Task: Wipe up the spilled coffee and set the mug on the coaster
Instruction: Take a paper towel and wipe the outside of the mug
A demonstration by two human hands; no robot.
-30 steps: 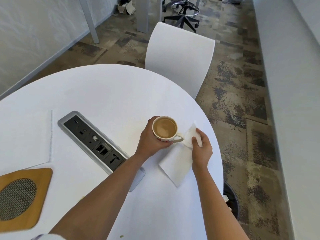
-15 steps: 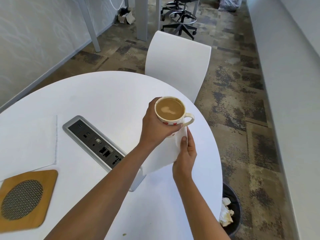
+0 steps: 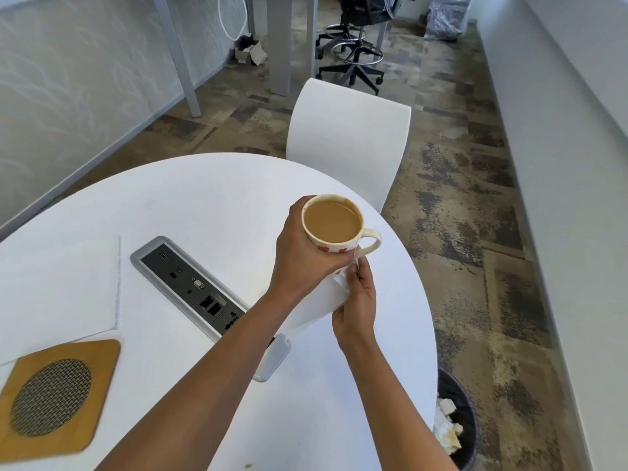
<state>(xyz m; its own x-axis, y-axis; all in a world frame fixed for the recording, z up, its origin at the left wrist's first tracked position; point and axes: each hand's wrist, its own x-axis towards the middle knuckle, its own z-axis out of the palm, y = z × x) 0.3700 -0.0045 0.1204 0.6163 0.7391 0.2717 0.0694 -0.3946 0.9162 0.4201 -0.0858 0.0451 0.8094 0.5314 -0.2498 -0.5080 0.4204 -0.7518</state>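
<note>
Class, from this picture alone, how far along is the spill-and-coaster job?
Done: no puddle shows on the table. In hand: the left hand holds the full mug up while the right hand holds a napkin under it. Left: setting the mug on the coaster.

Two bare forearms point(image 3: 217, 379), bare hands point(image 3: 300, 263)

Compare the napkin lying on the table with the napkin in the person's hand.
The table napkin lies flat and spread out, untouched, by the coaster; the held napkin is raised and curved, pinched by the right hand beneath the mug that the left hand grips. Both are plain white.
</note>
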